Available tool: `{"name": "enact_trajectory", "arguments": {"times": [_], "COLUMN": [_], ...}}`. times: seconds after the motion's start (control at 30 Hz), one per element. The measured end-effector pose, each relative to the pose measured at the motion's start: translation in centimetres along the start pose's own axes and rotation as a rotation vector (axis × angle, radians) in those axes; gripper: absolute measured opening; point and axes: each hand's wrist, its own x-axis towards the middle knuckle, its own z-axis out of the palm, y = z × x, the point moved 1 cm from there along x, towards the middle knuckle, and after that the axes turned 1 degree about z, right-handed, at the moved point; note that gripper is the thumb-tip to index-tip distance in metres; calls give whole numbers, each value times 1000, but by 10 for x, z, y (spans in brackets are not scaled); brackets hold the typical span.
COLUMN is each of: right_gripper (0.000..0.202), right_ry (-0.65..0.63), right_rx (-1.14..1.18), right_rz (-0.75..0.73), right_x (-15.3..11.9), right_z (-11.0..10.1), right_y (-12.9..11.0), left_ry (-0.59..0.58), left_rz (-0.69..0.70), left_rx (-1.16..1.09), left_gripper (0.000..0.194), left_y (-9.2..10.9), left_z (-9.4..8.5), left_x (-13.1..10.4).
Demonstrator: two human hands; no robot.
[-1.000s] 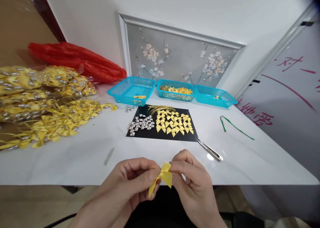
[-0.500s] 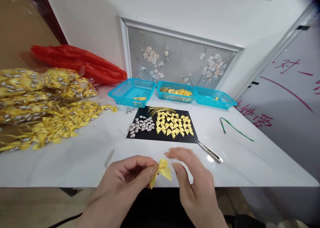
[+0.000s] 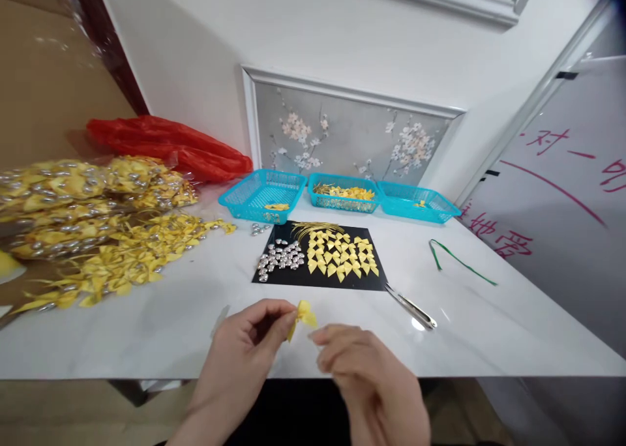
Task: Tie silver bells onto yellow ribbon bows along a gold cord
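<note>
Near the table's front edge, my left hand (image 3: pixel 244 348) pinches a yellow ribbon bow (image 3: pixel 306 313) between thumb and forefinger. Just right of the bow is my right hand (image 3: pixel 366 368), its fingers curled and blurred; whether they hold anything cannot be made out. Beyond both hands lies a black mat (image 3: pixel 323 280). Rows of yellow bows (image 3: pixel 342 253) cover its right part, silver heart-shaped beads (image 3: pixel 283 255) its left part, and thin gold strands (image 3: pixel 317 227) its back edge.
Three blue baskets (image 3: pixel 261 196) line the wall, with yellow pieces inside. Silver tweezers (image 3: pixel 411 306) and a green ribbon (image 3: pixel 462 261) lie at the right. Yellow garlands with silver beads (image 3: pixel 141 257) pile up at the left, before a red bag (image 3: pixel 171 147).
The bow and my left hand have shifted slightly left. My right hand's fingers have curled in from a wider spread. The camera view has tilted up a little.
</note>
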Motion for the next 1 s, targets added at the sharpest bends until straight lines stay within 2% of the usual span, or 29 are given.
{"name": "enact_trajectory", "arguments": {"times": [0.1, 0.17, 0.2, 0.3, 0.37, 0.43, 0.5, 0.57, 0.67, 0.83, 0.9, 1.0], "right_gripper": [18, 17, 14, 20, 27, 32, 34, 32, 23, 9, 7, 7], "right_ry": [72, 147, 197, 406, 562, 694, 761, 716, 548, 434, 404, 366], "right_rx": [258, 355, 381, 335, 254, 175, 122, 145, 257, 358, 376, 395], "right_rz": [378, 542, 578, 621, 622, 579, 532, 528, 565, 524, 528, 547], "right_x": [-8, -9, -8, -3, -2, -2, -2, -2, -2, -5, -6, -8], "right_z": [-23, -45, -57, -88, -100, -103, -99, -92, -81, -72, -72, -71], "right_y": [2, 7, 11, 20, 24, 25, 24, 24, 25, 27, 28, 29], "left_ry": [53, 82, 94, 134, 146, 129, 71, -19, -107, -97, -84, 0], "left_rz": [21, 31, 34, 37, 37, 46, 63, 81, 118, 194, 205, 205], "left_rx": [26, 45, 56, 93, 124, 162, 208, 267, 376, 528, 574, 651], "left_gripper": [13, 12, 12, 12, 13, 14, 17, 19, 20, 22, 22, 19], "left_y": [-8, -11, -13, -18, -22, -24, -23, -22, -24, -32, -35, -37], "left_z": [-7, -13, -16, -25, -29, -30, -25, -18, -8, -6, -11, -22], "left_x": [7, 11, 13, 17, 19, 20, 20, 19, 20, 25, 31, 45]}}
